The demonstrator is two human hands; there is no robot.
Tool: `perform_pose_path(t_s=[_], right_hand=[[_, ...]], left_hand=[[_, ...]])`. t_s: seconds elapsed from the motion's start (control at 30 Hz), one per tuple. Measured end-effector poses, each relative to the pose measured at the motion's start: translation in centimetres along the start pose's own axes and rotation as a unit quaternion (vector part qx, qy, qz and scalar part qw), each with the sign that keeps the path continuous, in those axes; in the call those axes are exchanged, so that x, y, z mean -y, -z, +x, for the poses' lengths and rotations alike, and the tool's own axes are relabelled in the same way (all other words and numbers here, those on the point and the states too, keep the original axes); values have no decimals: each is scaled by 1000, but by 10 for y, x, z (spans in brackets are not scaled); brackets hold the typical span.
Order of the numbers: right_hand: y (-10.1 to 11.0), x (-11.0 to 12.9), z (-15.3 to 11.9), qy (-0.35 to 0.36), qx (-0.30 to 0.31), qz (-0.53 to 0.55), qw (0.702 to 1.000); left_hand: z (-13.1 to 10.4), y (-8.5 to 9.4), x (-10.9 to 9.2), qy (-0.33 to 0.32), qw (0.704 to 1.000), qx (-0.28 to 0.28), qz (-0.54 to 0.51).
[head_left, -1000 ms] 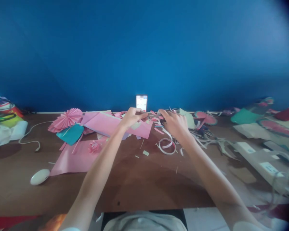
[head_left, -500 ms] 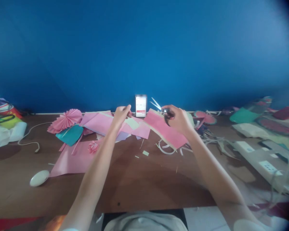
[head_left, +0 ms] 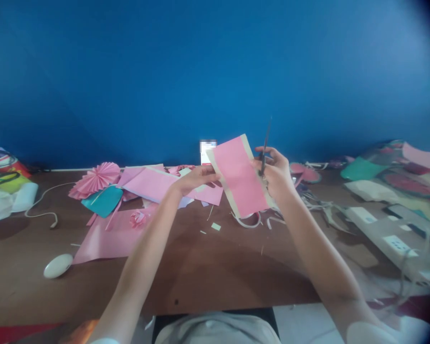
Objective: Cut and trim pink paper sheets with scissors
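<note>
A pink sheet of paper with pale yellow-green borders [head_left: 241,180] is raised above the table in front of me, tilted. At its left edge is my left hand [head_left: 197,178], thumb and fingers closed on the border. My right hand [head_left: 278,173] is wrapped round a pair of scissors [head_left: 266,138], whose dark blades point upward. Its fingers are also beside the sheet's right edge; whether they pinch it is hard to see. Below the sheet lie a curled white strip [head_left: 249,222] and a small pale green paper scrap [head_left: 216,226].
A lit phone [head_left: 207,154] stands against the blue wall. Left are a pleated pink paper fan [head_left: 99,179], a teal piece [head_left: 104,201], pink sheets [head_left: 103,243] and a white mouse [head_left: 58,266]. A power strip [head_left: 397,244] with cables lies right.
The pink bordered sheet has come up off the table, and my left hand has moved right onto its edge. The scissors have swung from pointing left, blades apart, to pointing upward.
</note>
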State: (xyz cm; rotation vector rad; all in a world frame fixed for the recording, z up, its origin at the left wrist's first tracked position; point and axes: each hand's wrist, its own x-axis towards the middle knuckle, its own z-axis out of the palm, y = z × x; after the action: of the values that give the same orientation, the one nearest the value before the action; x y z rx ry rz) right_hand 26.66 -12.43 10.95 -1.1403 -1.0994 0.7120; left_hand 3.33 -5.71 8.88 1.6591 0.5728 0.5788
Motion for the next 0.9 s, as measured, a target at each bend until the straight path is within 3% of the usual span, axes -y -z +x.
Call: perform_pose_path(t_s=[0.07, 0.17, 0.3, 0.37, 0.5, 0.57, 0.67, 0.73, 0.8, 0.9], right_hand=[[-2, -3, 1, 2, -30, -1, 1000], [-3, -8, 3, 1, -52, -2, 999], [-3, -12, 6, -33, -3, -6, 999], [-3, -13, 7, -50, 28, -9, 998], [0, -14, 10, -20, -6, -10, 1000], [3, -14, 12, -9, -14, -17, 1000], [5, -16, 11, -38, 49, -27, 998], [4, -18, 9, -65, 111, -38, 991], [1, -20, 6, -74, 147, -51, 985], [-1, -21, 5, -63, 125, -45, 989]], left_hand=[[3, -9, 1, 12, 1000, 13, 26], [7, -14, 4, 5, 999, -33, 21], [9, -6, 11, -31, 988, -150, 16], [8, 2, 13, -32, 984, -172, 44], [2, 18, 12, -9, 980, -151, 126], [-2, 23, 9, -3, 982, -104, 159], [-4, 25, 5, 2, 980, -5, 198], [-4, 24, 4, 3, 979, 25, 202], [-3, 23, 5, 4, 982, 31, 185], [-3, 22, 6, 2, 989, 0, 150]])
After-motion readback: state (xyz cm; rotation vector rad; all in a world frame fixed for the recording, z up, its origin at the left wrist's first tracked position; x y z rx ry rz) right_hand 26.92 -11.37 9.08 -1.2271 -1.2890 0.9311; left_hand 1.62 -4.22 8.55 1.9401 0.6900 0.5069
